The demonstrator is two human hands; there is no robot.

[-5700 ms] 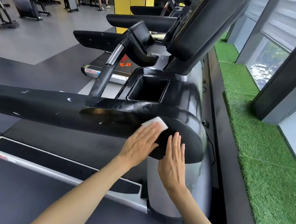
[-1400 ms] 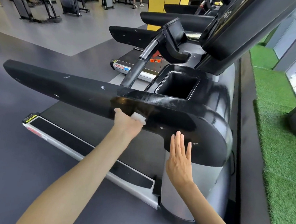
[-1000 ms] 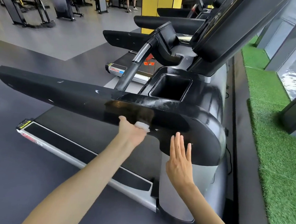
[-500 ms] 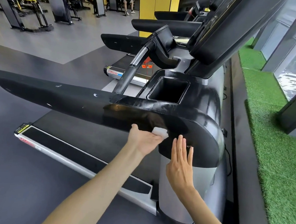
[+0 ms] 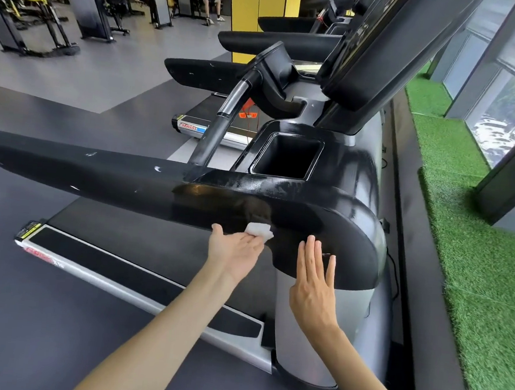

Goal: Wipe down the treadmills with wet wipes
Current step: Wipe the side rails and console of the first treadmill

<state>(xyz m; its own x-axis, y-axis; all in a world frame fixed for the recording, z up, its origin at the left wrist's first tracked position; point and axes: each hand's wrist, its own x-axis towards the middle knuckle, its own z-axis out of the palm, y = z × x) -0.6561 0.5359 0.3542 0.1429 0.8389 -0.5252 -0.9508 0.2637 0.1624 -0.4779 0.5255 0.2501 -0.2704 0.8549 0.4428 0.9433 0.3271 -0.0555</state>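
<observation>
The nearest treadmill has a long glossy black side arm [image 5: 100, 179] that runs left from its rounded front housing [image 5: 350, 235]. My left hand [image 5: 235, 249] presses a small folded white wet wipe [image 5: 258, 229] with flat fingers against the lower edge of that arm. My right hand [image 5: 315, 282] lies flat, fingers straight, on the lower side of the rounded housing. Wet streaks show on the arm's top near the square cup well [image 5: 286, 156].
The treadmill belt and silver side rail [image 5: 134, 290] lie below my arms. More treadmills [image 5: 264, 41] stand in a row behind. Green artificial turf [image 5: 479, 263] and windows run along the right. Gym machines [image 5: 32, 6] and a person stand far left on the grey floor.
My left hand slid the wipe along the arm's lower edge, first leftward and then back right toward the housing. My right hand stayed flat on the housing.
</observation>
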